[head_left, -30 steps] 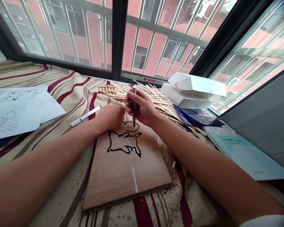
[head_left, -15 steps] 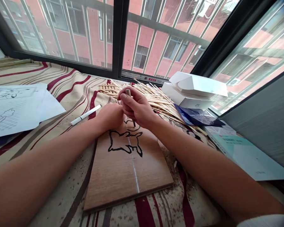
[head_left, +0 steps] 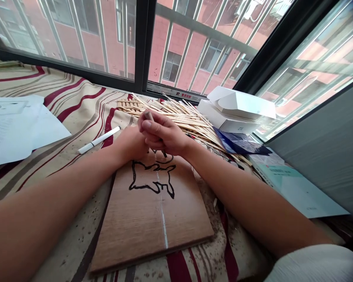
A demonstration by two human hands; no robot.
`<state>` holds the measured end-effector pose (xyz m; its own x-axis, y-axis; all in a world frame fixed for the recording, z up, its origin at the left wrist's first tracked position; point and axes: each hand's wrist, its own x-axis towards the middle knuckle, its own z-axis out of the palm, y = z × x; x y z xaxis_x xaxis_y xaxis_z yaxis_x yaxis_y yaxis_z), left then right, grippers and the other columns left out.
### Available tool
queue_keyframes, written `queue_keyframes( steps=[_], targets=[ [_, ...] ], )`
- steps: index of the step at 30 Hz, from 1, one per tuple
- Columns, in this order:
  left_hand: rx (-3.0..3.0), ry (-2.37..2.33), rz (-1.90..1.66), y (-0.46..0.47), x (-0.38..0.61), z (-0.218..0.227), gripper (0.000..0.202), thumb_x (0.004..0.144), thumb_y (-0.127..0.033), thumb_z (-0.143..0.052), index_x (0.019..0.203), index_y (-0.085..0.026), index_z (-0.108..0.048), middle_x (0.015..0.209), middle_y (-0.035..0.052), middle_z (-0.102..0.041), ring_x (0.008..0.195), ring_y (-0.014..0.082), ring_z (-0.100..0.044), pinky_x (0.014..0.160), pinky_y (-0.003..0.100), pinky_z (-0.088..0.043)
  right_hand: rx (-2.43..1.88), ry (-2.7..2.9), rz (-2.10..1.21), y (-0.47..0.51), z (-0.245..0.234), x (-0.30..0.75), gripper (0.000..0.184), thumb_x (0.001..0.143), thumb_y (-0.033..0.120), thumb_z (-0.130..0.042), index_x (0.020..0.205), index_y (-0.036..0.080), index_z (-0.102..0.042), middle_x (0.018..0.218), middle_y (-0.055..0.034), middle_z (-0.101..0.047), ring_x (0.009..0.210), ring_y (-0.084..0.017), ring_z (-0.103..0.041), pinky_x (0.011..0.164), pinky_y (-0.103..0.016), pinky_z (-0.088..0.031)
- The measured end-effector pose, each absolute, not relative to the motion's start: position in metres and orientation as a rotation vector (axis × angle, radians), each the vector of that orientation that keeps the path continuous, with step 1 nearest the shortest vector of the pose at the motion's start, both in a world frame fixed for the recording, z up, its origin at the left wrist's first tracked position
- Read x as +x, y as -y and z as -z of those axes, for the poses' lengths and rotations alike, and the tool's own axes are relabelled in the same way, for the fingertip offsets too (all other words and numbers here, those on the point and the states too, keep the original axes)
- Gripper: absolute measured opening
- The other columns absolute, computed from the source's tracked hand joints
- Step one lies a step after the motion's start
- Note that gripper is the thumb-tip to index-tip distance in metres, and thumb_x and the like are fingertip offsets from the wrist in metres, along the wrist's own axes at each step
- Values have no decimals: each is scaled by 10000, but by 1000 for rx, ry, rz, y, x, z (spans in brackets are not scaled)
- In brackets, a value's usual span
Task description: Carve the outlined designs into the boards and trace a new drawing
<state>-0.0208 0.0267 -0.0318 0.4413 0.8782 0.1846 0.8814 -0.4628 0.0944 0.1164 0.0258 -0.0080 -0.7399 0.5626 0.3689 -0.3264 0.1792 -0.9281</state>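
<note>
Snugly curled together, the fingers (head_left: 153, 131) of the right hand (head_left: 164, 135) clamp a slim dark tool (head_left: 148, 115). Its tip points down at the far end of a wooden board (head_left: 153, 223), though the hand makes contact hard to judge. The left hand (head_left: 129, 145) rests at the board's far edge, touching the right hand; its fingers are hidden, so their state cannot be told. A black animal outline (head_left: 151, 180) on the board lies just nearer than both hands, a white marker (head_left: 99, 140) lies left, and thin wooden sticks (head_left: 176, 121) pile up beyond.
</note>
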Motion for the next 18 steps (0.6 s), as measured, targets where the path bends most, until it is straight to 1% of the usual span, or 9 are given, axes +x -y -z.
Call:
queue_keyframes(
  steps=[2,3,5,7,9,11,13,15,18],
  targets=[
    [-2615,1619,169,-28,-20,33,275,899,-164,-504,1004,-148,-757,1071,134,-731,1054,306,-656,937,413,-495,-269,1673,-1594,-22,8,118,351,904,496,-721,884,212,-515,550,143,-279,415,-31,-173,371,-195,-163],
    [-2597,1617,115,-29,-20,34,287,895,-158,-489,996,-141,-757,1052,143,-732,1042,312,-661,928,416,-498,-310,1622,-1517,-19,8,117,329,907,473,-723,881,215,-520,550,138,-299,417,-35,-191,371,-200,-174],
    [-2591,1574,114,-29,-19,34,323,896,-160,-469,1053,-126,-750,1073,155,-734,1010,306,-666,893,409,-504,-397,1585,-1352,-12,9,114,309,900,454,-738,864,218,-541,562,117,-353,431,-45,-258,376,-214,-213],
    [-2605,1506,150,-28,-20,32,343,899,-165,-460,1086,-119,-744,1098,159,-738,977,293,-673,854,395,-507,-458,1607,-1279,-8,8,112,316,887,463,-751,844,219,-555,575,101,-383,442,-51,-298,380,-227,-231],
    [-2588,1510,139,-26,-19,29,342,889,-164,-453,1040,-132,-758,1041,157,-753,932,300,-691,814,393,-509,-487,1592,-1334,-9,7,114,317,893,473,-739,848,222,-551,565,109,-361,429,-50,-267,376,-230,-207],
    [-2553,1572,114,-22,-19,26,345,882,-175,-441,970,-150,-773,958,163,-762,885,324,-710,774,406,-511,-497,1542,-1459,-15,4,120,304,926,472,-693,857,229,-526,545,130,-305,411,-46,-189,371,-225,-158],
    [-2525,1610,146,-19,-18,22,362,897,-206,-420,931,-159,-778,928,173,-765,873,343,-723,754,413,-513,-498,1504,-1534,-21,0,127,281,957,451,-653,861,231,-507,539,141,-274,410,-43,-142,372,-215,-133],
    [-2521,1602,182,-16,-17,20,371,913,-224,-408,913,-164,-774,935,173,-768,878,350,-729,742,413,-511,-455,1486,-1528,-24,-3,131,270,960,430,-651,861,226,-504,539,142,-282,413,-40,-145,375,-205,-138],
    [-2542,1563,121,-16,-16,19,326,895,-207,-443,928,-173,-766,932,149,-767,865,343,-723,725,402,-495,-372,1495,-1517,-22,-4,128,290,921,431,-708,854,217,-524,536,138,-298,418,-37,-163,372,-201,-154]
  ],
)
